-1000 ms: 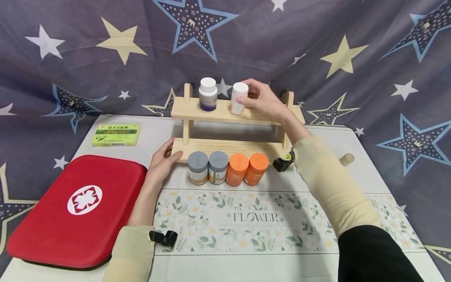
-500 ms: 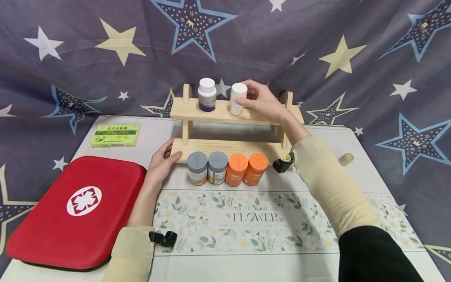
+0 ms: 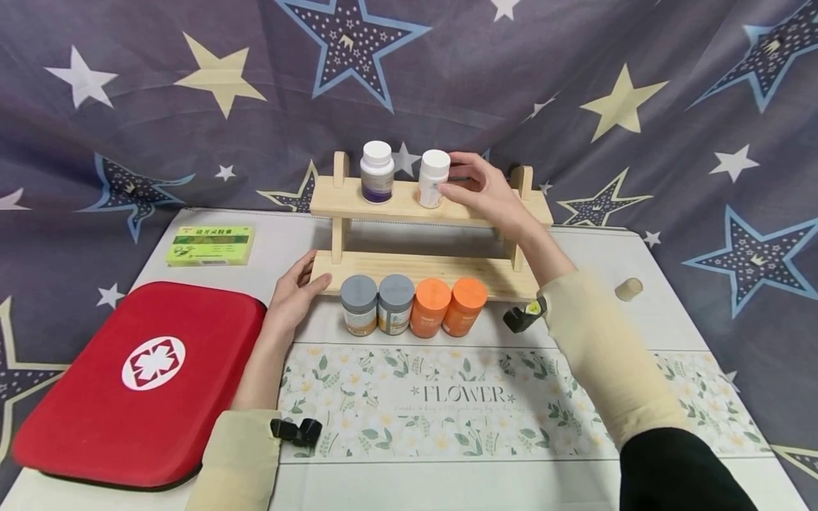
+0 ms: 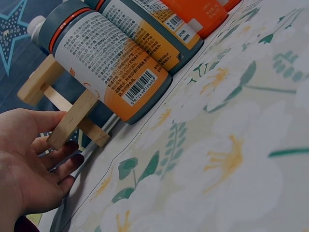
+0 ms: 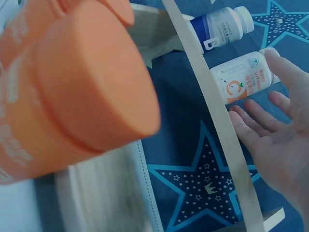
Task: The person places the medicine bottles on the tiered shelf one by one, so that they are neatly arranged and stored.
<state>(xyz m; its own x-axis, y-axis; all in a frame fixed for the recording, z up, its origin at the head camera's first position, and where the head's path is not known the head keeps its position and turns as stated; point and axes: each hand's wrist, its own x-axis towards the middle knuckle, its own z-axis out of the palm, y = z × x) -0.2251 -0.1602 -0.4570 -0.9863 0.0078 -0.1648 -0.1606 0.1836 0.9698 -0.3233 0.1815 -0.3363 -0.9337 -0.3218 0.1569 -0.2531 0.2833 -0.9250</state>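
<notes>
My left hand point(image 3: 290, 299) grips the left end of the lower board of a two-tier wooden shelf point(image 3: 383, 264), thumb on one face and fingers beneath, as the left wrist view also shows. On the upper board a white vitamin bottle point(image 3: 432, 183) stands upright. My right hand point(image 3: 488, 190) is just right of it, fingers loosely spread around its side and not closed on it. To its left stands a white-capped bottle with a purple base point(image 3: 377, 174). Before the shelf stand two grey-lidded jars point(image 3: 359, 305) and two orange jars point(image 3: 431, 306) in a row.
A red first-aid case point(image 3: 153, 419) lies at the left, with a green medicine box point(image 3: 211, 245) behind it. A small beige cylindrical piece point(image 3: 629, 289) lies at the right. A floral mat point(image 3: 498, 419) covers the front, and a star-patterned cloth point(image 3: 486, 71) hangs behind.
The fingers of my right hand have loosened from the white vitamin bottle and the hand has shifted slightly right. The bottle stays on the upper board. My left hand has not moved.
</notes>
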